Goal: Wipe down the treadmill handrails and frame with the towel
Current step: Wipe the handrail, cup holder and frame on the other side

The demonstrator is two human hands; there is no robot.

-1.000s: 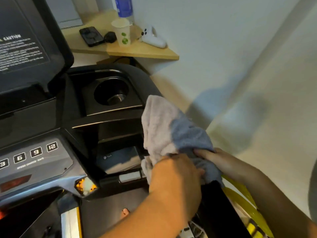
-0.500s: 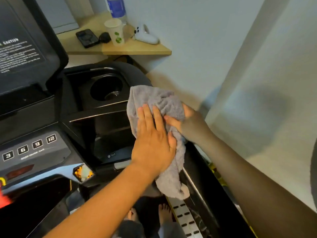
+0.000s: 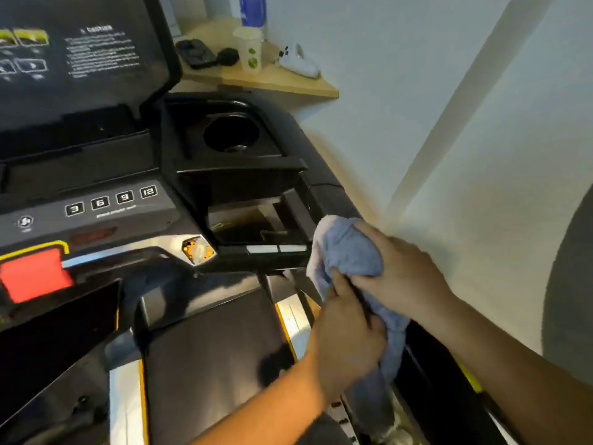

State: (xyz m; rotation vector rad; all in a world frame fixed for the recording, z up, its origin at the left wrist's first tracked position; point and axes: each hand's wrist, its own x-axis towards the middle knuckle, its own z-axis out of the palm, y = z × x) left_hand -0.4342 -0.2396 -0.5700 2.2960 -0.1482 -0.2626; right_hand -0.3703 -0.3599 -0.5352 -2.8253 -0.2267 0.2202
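A grey-blue towel (image 3: 345,248) is draped over the treadmill's black right handrail (image 3: 430,358), just behind the console. My right hand (image 3: 404,274) presses on top of the towel and grips it against the rail. My left hand (image 3: 348,335) clasps the towel's lower part from the inner side, and a tail of cloth hangs down below it. The black console (image 3: 134,213) with speed buttons and a cup holder (image 3: 231,134) lies to the left and ahead. The rail under the towel is hidden.
A pale wall runs close along the right side of the rail. A wooden shelf (image 3: 288,83) ahead holds a paper cup (image 3: 250,53), a phone, a bottle and a white controller. A red safety key (image 3: 33,277) sits at the left. The running belt (image 3: 208,348) lies below.
Both hands and the towel have slid back along the right handrail, away from the cup holder and toward me. The towel is now bunched around the rail instead of spread flat.
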